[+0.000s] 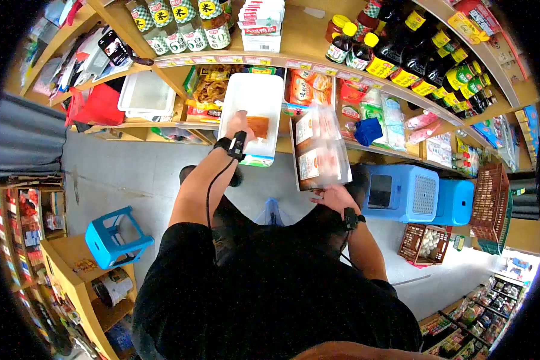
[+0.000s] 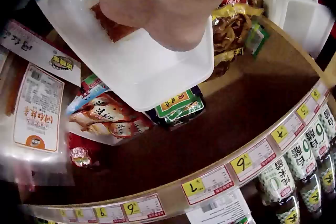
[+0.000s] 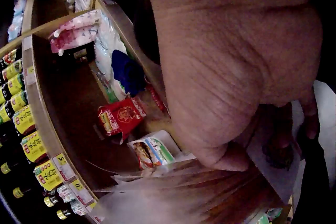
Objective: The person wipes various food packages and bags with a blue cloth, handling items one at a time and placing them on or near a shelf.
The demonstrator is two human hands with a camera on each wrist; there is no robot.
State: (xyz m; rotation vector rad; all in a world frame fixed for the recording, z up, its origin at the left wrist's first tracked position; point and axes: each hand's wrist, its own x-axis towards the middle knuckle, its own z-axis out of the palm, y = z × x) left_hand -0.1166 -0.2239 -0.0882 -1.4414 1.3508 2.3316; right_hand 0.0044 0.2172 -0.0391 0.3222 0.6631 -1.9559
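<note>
Closest to my body, my right hand gripped the bottom edge of a stack of clear packets. My thumb was curled onto the stack, which stood on end just right of the tub. Their white labels faced me, though the wrist view showed them only as a blur under my palm.

Farther out, my left hand reached into the white tub, which was tipped out from the middle shelf with its open side toward me. My hand lay over an orange pack in the tub's lower half. My fingers were hidden, so I could not tell whether they pinched the pack or only rested on it.

Snack packs with green edges lay directly under the tub. Yellow-brown bags sat just left of it, with a second white bin beyond them. To the right of the tub, behind the packets, were red bags and a blue cloth.

A strip of price tags ran above the tub, with a white box over it. Bottles with checked caps stood up and left of the tub, and dark bottles with yellow caps up and right. On the floor, 2 blue crates stood right of and below the tub, and 1 blue stool well to its lower left.
</note>
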